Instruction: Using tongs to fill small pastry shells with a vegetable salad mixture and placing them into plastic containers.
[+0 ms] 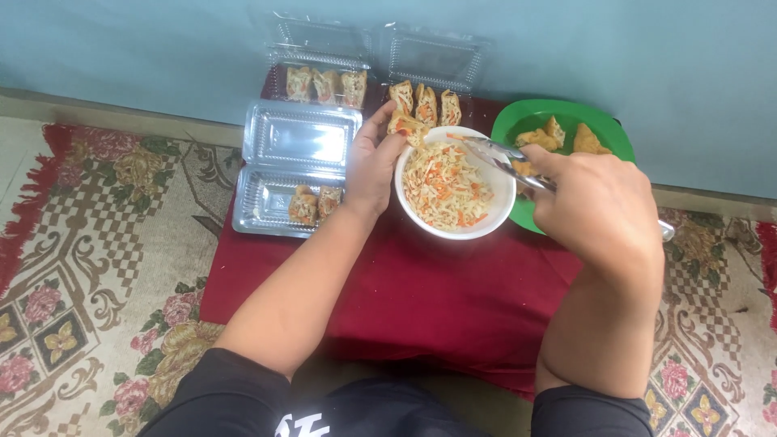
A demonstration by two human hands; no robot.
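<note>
Your left hand (371,166) grips a fried tofu pocket (407,127) over the far-left rim of the white bowl (494,218) of shredded vegetable filling, while your right hand (603,212) is closed on metal tongs (506,155) reaching into that bowl. Left of the bowl, one clear clamshell box (298,166) holds two filled pieces; behind it two boxes hold three each. Right of it, unfilled pieces remain on the green plate (566,113).

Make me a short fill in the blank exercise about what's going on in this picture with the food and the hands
1. The left hand holds a fried pastry over the rim of the ____ bowl.
2. The right hand grips metal ____ reaching into the shredded filling.
3. More fried pieces lie on a ____ plate.
4. The clear trays sit on a dark ____ cloth.

Missing words: white; tongs; green; red
</note>
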